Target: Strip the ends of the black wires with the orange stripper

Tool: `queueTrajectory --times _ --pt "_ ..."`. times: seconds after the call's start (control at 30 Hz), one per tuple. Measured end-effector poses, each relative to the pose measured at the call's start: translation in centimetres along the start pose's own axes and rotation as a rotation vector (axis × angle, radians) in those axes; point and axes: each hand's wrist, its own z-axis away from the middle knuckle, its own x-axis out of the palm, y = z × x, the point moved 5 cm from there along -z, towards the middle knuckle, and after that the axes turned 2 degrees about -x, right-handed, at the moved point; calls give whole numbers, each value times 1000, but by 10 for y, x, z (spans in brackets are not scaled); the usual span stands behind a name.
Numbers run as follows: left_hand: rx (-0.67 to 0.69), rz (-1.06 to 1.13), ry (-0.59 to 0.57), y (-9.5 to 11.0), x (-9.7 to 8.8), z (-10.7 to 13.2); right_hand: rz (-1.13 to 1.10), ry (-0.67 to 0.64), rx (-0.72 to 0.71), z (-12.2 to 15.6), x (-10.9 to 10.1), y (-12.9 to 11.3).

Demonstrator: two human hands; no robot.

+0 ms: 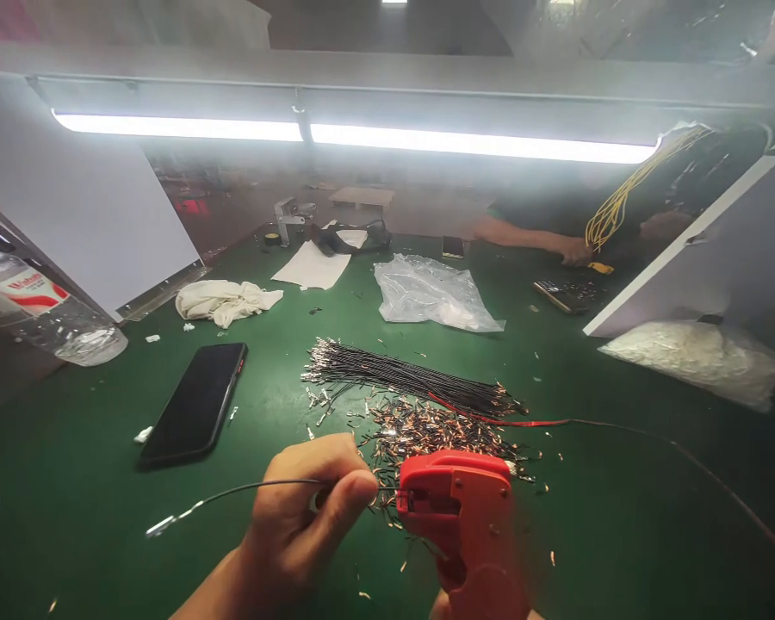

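My left hand (297,512) pinches a thin black wire (238,489) between thumb and forefinger. A metal terminal (160,526) sits on the wire's far left end, and its right end reaches the jaws of a red wire stripper (487,534). My right hand (440,606) grips the stripper's handle from below; most of that hand is hidden behind the tool and the frame's lower edge. Behind the stripper lies a pile of short black offcuts with copper ends (426,428). A bundle of black wires (406,375) with terminals at the left lies beyond it.
At left are a black phone (194,403), a white cloth (227,301) and a water bottle (45,310). Plastic bags (432,293) lie ahead and at far right. A red strip (530,423) crosses the bundle's end. Across the table, another person's hand (576,250) is near yellow wires (610,215).
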Motion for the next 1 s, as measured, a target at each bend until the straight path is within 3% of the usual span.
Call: queueTrajectory --times 0.23,0.37,0.53,0.73,1.0 --pt "-26 -23 -98 3 6 -2 67 91 -21 -43 -36 33" --pt "-22 -63 -116 2 8 0 79 115 -29 -50 -41 48" --pt "-148 -45 -123 -7 5 6 63 115 -44 -52 -38 57" --pt "-290 84 -100 -13 1 9 14 107 -44 -46 -33 47" --pt "-433 326 -158 -23 4 13 -63 85 6 -25 -16 7"
